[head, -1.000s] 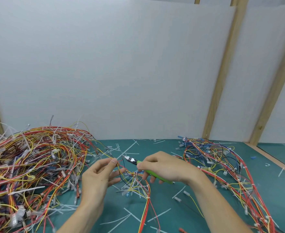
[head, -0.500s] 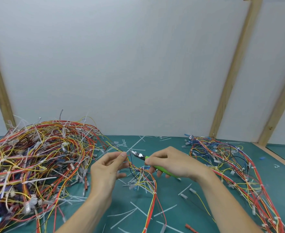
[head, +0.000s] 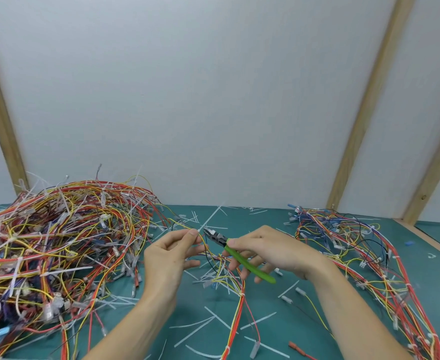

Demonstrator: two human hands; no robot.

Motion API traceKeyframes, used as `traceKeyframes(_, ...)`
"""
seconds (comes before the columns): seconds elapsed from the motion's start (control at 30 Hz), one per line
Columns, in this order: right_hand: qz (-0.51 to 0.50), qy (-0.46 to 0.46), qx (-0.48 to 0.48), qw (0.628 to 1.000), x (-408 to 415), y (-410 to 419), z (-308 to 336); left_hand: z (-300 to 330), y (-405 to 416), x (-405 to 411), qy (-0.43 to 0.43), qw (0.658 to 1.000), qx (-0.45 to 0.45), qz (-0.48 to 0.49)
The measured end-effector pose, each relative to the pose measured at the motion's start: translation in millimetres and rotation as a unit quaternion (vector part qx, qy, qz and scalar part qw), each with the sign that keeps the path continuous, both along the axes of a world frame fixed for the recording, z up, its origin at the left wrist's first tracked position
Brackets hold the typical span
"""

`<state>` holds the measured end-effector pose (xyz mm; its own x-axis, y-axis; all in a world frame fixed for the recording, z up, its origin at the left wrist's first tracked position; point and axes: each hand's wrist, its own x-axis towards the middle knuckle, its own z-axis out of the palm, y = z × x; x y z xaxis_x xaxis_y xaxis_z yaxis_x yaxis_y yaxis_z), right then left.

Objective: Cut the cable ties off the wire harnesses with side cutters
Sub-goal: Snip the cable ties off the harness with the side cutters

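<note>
My left hand [head: 169, 253] pinches thin yellow and red wires of a wire harness [head: 235, 289] between thumb and forefinger, lifted above the green mat. My right hand [head: 270, 249] grips the green-handled side cutters [head: 235, 252], whose dark jaws point left, just right of the pinched wires. The harness runs down toward me as an orange-red bundle with a white cable tie [head: 242, 295] around it. Whether the jaws touch a tie is too small to tell.
A large tangled heap of harnesses [head: 58, 250] fills the left of the green mat [head: 278, 328]. A second pile of harnesses [head: 364, 255] lies on the right. Cut white tie pieces [head: 208, 326] litter the mat. White panels with wooden posts stand behind.
The view has tilted and shifted, so both hands sit higher and further right in frame. The hands keep the same hold, cutters' jaws staying close to the pinched wires.
</note>
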<state>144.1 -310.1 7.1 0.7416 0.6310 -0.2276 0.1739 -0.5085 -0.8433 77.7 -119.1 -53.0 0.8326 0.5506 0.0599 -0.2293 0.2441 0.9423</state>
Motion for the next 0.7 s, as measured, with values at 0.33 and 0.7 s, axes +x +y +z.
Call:
traceKeyframes(0.33,-0.005,-0.035,0.006,0.999,0.6,4.1,-3.5,1.7,-2.2,-0.6,0.020,1.000,0.015,-0.002)
traceKeyframes(0.7,-0.002,-0.031,-0.001,1.000,1.6,3.1,-3.9,4.5,-4.0,-1.9,0.014,1.000,0.011,0.004)
